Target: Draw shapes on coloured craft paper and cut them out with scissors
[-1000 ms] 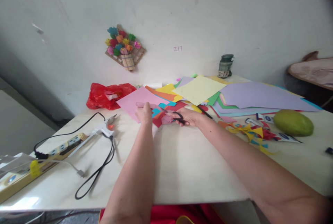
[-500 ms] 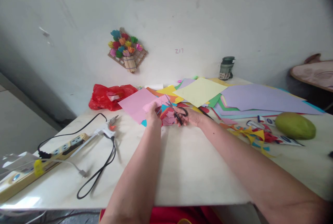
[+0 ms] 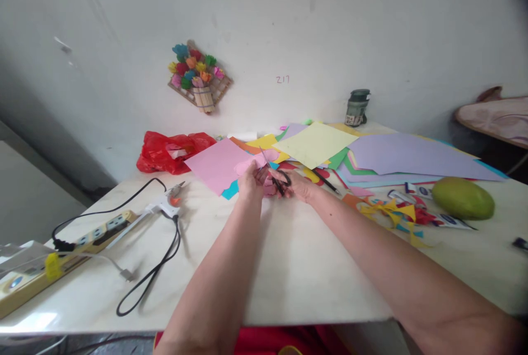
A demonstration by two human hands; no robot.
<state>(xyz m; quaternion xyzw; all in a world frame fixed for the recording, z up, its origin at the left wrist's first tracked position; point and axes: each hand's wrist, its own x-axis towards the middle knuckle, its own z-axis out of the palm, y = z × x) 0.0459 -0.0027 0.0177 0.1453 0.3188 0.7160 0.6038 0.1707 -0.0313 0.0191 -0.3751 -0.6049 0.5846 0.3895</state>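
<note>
My left hand (image 3: 251,179) pinches a small piece of pink paper (image 3: 244,166) above the table's middle. In my right hand (image 3: 296,186) is a pair of scissors (image 3: 284,180) with dark handles, its blades pointing up and left against the pink paper. How far the blades are apart is hard to make out. Beneath and behind both hands lie coloured paper pieces, among them a blue scrap (image 3: 230,190) and a large pink sheet (image 3: 218,165). A dark pencil or pen (image 3: 326,181) lies just beyond my right wrist.
Stacked coloured sheets (image 3: 379,154) cover the back right. Right of my forearm lie yellow scraps (image 3: 390,212), tubes (image 3: 456,222) and a green mango-like fruit (image 3: 462,198). On the left are a glue gun (image 3: 167,204), a power strip (image 3: 103,228) and a red plastic bag (image 3: 163,153). A bottle (image 3: 357,107) stands behind.
My left hand has shifted slightly right with the pink paper, closer to the scissors. My right hand keeps hold of the scissors. The whole view has moved a little.
</note>
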